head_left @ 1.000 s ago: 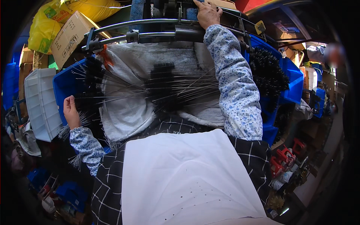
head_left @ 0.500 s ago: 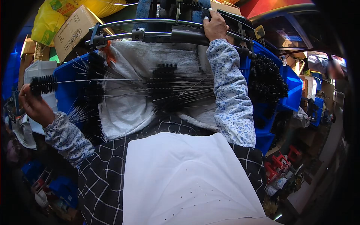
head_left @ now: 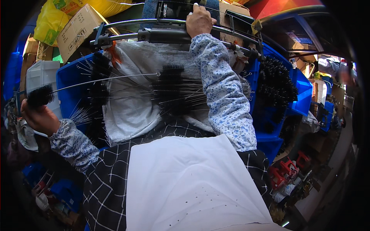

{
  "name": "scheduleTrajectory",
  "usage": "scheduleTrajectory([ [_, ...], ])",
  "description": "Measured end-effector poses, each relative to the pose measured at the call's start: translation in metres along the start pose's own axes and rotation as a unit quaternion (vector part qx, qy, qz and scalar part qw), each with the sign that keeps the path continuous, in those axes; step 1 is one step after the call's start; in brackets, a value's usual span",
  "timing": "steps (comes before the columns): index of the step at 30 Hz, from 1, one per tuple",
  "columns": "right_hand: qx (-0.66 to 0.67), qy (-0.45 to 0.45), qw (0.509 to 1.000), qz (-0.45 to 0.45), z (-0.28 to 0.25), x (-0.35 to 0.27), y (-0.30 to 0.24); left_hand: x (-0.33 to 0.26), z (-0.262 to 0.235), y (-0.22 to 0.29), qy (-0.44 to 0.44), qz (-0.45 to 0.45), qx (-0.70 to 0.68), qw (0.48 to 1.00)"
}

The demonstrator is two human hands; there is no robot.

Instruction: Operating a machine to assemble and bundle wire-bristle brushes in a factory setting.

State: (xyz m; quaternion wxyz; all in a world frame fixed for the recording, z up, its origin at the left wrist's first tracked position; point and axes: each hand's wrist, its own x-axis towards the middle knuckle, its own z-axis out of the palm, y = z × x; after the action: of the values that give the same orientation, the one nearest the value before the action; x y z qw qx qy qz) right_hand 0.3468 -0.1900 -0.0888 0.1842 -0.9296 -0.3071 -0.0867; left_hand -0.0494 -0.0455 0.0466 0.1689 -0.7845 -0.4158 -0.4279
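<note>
At the far left my left hand [head_left: 40, 118] is closed around the bristle head of a black twisted-wire brush [head_left: 41, 95]. Its bare wire stem stretches rightward above my lap and ends in a small loop. My right hand [head_left: 199, 22] reaches over the metal rails [head_left: 127, 37] of a machine, beside a dark sliding sleeve [head_left: 168, 35]. Its fingers are bent together at the machine; what they grip is hidden. Below, a pile of similar brushes [head_left: 169, 90] lies across a whitish sack [head_left: 127, 115] on my lap, with bristles in the middle and wires fanning sideways.
A blue bin [head_left: 73, 90] with brushes stands on the left. More black brushes [head_left: 275, 84] fill blue bins at the right. A cardboard box [head_left: 79, 32] and yellow bags [head_left: 50, 23] sit behind the rails on the left. Red items [head_left: 289, 167] lie low at the right.
My right hand and the dark sleeve have slid left along the rails. In my left hand the brush has tilted, its head lower and its looped end raised and farther right.
</note>
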Motion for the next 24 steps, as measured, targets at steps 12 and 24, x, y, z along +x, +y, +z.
scheduleTrajectory([
  [12,-0.002,0.002,0.999,-0.048,-0.027,0.01,0.092,-0.009,0.026,-0.017,0.049,-0.203,-0.312,0.927],
  [24,0.074,-0.231,0.97,-0.034,-0.109,0.038,0.142,-0.014,0.075,0.113,-0.14,-0.33,-0.669,0.651],
])
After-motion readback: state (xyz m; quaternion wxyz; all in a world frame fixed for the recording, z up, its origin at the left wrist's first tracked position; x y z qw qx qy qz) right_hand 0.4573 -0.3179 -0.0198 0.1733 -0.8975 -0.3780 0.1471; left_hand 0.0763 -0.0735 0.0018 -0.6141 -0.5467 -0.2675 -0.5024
